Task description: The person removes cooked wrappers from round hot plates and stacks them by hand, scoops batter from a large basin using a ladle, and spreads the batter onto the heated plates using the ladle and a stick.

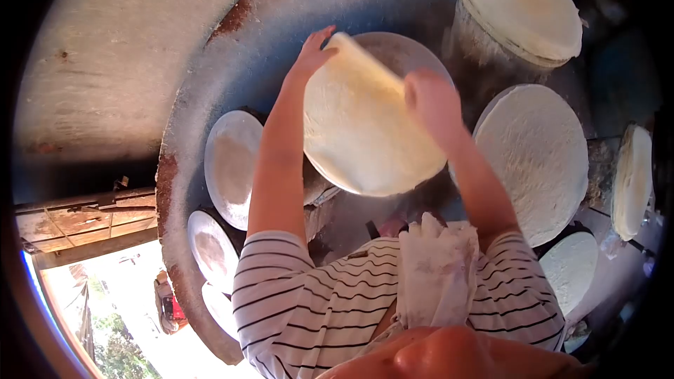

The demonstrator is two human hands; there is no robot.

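Note:
A large, thin, pale round dough sheet [372, 133] lies over a round grey plate [404, 49] in front of me, its far edge lifted and partly folded back. My left hand [314, 55] is at the sheet's far left corner, thumb and fingers closed on its edge. On the other side, my right hand [430, 102] is closed around the far right part of the same edge, slightly smeared by motion. Part of the plate's bare surface shows beyond the lifted edge.
Stacks of pale round sheets stand to the right: a tall stack [519, 7], a wide one [537, 161] and a smaller one [632, 182]. Round plates [235, 168] line the left side. A large curved metal rim [179, 133] surrounds the work area.

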